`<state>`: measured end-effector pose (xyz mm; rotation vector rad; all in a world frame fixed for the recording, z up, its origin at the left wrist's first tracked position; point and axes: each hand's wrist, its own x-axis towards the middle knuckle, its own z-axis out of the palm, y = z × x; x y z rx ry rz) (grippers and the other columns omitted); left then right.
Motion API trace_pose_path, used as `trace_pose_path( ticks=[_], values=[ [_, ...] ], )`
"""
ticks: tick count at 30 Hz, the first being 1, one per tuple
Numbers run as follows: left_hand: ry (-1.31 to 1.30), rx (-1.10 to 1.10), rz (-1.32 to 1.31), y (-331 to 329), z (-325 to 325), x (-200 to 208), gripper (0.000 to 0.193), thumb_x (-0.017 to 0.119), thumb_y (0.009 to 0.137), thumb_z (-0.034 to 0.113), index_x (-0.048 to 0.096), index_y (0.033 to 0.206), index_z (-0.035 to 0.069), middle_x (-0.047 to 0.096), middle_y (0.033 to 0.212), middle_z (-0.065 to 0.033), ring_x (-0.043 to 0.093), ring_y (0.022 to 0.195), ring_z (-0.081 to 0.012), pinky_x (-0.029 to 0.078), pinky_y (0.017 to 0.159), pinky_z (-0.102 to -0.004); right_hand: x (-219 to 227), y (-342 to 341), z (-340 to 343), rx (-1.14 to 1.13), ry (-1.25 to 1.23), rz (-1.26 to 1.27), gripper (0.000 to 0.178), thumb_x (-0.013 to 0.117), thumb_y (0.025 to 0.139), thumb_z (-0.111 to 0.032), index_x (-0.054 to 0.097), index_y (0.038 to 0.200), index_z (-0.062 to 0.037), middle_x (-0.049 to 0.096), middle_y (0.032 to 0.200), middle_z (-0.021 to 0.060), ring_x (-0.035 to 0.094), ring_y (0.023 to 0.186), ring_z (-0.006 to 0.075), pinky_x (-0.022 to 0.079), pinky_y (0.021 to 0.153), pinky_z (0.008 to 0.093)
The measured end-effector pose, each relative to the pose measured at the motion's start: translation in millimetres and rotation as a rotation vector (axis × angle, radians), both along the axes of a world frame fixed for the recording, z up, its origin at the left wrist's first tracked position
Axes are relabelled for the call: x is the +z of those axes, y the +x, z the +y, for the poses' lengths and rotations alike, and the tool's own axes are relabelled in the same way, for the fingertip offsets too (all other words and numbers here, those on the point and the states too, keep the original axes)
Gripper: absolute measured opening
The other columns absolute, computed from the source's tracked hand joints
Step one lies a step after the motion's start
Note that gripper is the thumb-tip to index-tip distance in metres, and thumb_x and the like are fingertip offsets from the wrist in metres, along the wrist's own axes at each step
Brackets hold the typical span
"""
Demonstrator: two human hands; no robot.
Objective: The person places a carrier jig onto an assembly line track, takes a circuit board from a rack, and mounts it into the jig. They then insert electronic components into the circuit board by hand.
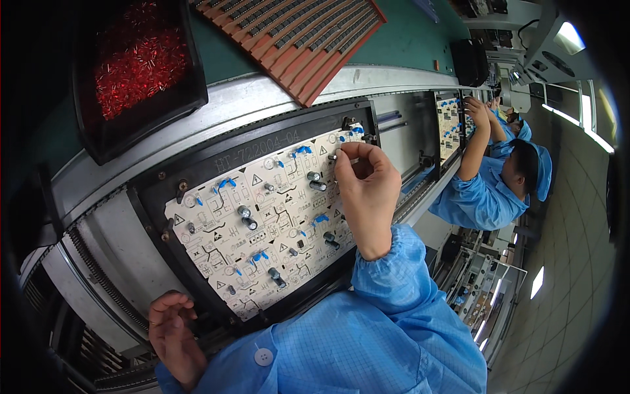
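A cream printed circuit board panel (223,253) lies in a black frame (147,217) in front of me. Upright on it stand dark cylindrical capacitors (276,276), among blue disc-shaped parts (260,255). My right hand (369,190) is over the panel's far right part, thumb and forefinger pinched on a small capacitor (333,157) at the board surface; the fingers partly hide it. Beside the frame's near left corner, my left hand (174,335) hovers with its fingers loosely bent and apart, with nothing visible in it.
A black bin (141,131) of small red glass-bodied parts stands at the back left. Next to it, a reddish-brown slotted tray (289,72) holds rows of black chips. Metal rails (262,105) run past the frame. At right, co-workers in blue (489,190) handle another board (449,128).
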<state>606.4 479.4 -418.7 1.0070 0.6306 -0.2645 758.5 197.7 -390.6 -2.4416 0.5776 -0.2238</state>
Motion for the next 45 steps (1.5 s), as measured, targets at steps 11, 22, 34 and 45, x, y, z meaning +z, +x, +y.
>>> trace_pose_path(
  ticks=[11, 22, 34, 45],
  values=[
    [-0.004, -0.013, 0.024, 3.1, 0.1, -0.3, 0.03, 0.054, 0.09, 0.016, 0.055, 0.114, 0.0, 0.06, 0.106, -0.0079, 0.055, 0.096, -0.0144, 0.042, 0.082, -0.0273, -16.2, -7.6, 2.8, 0.038, -0.015, -0.127, 0.012, 0.067, 0.087, -0.001, 0.067, 0.097, 0.0046, 0.065, 0.086, 0.0037, 0.056, 0.066, 0.0039, 0.046, 0.06, 0.0187],
    [0.007, -0.018, 0.069, 5.2, 1.5, 0.7, 0.03, 0.055, 0.09, 0.018, 0.055, 0.114, 0.0, 0.06, 0.105, -0.0079, 0.055, 0.095, -0.0147, 0.042, 0.081, -0.0273, -20.3, -7.6, 1.9, 0.152, -0.119, -0.25, 0.013, 0.069, 0.082, 0.003, 0.068, 0.095, 0.0033, 0.062, 0.092, 0.0092, 0.056, 0.059, 0.009, 0.047, 0.054, 0.0227],
    [-0.023, -0.007, 0.079, 3.1, 5.4, 0.5, 0.031, 0.056, 0.089, 0.017, 0.055, 0.114, -0.001, 0.06, 0.103, -0.0086, 0.056, 0.094, -0.0154, 0.043, 0.081, -0.0275, -15.3, -13.5, -7.5, 0.354, -0.263, -0.265, 0.024, 0.066, 0.081, 0.006, 0.067, 0.105, 0.0028, 0.06, 0.097, 0.0139, 0.062, 0.076, 0.0233, 0.052, 0.064, 0.031],
    [-0.013, -0.039, 0.051, 3.0, 6.2, -3.3, 0.029, 0.056, 0.089, 0.016, 0.055, 0.114, -0.001, 0.06, 0.104, -0.0078, 0.055, 0.094, -0.0145, 0.043, 0.081, -0.0277, 15.0, -18.7, -27.8, 0.572, -0.207, -0.004, 0.066, 0.045, 0.065, 0.023, 0.065, 0.121, -0.0041, 0.058, 0.119, 0.0122, 0.054, 0.105, 0.0306, 0.046, 0.091, 0.0353]
  ],
)
